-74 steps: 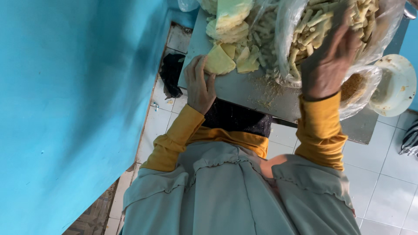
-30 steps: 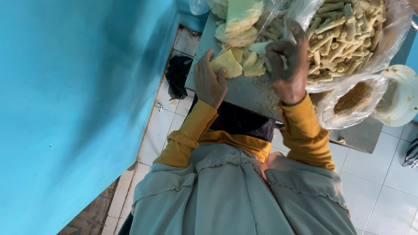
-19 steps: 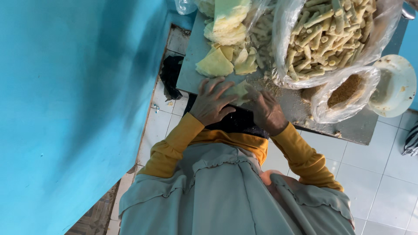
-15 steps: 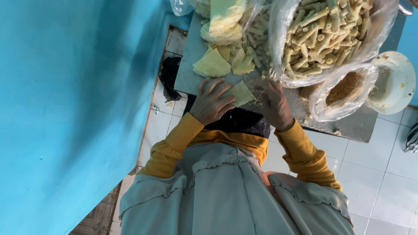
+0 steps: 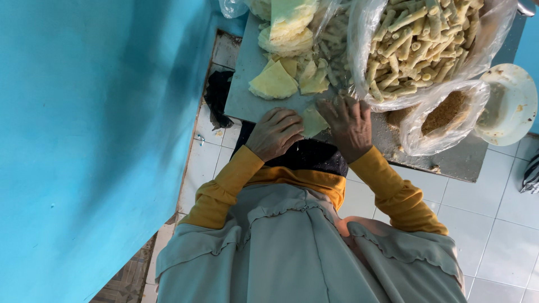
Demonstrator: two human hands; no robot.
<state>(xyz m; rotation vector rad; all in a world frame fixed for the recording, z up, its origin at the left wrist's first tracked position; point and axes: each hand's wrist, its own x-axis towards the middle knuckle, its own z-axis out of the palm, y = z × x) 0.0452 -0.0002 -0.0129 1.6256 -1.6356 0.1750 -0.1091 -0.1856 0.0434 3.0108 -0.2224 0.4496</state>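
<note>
Between left hand [image 5: 275,132] and right hand [image 5: 349,124], a pale wrapper [image 5: 313,121] lies half-hidden, seemingly pinched by both.

Both hands are down at the near edge of the metal table [image 5: 247,101]; the left hand [image 5: 275,132] and right hand [image 5: 349,124] are pressing on a pale yellow wrapper sheet [image 5: 313,121] between them; more folded wrappers [image 5: 273,83] sit just beyond; a clear bag of rolled sticks [image 5: 418,42] is off to the right, with a smaller bag of crumbs [image 5: 446,115] and a white bowl [image 5: 514,106] beside it.
</note>
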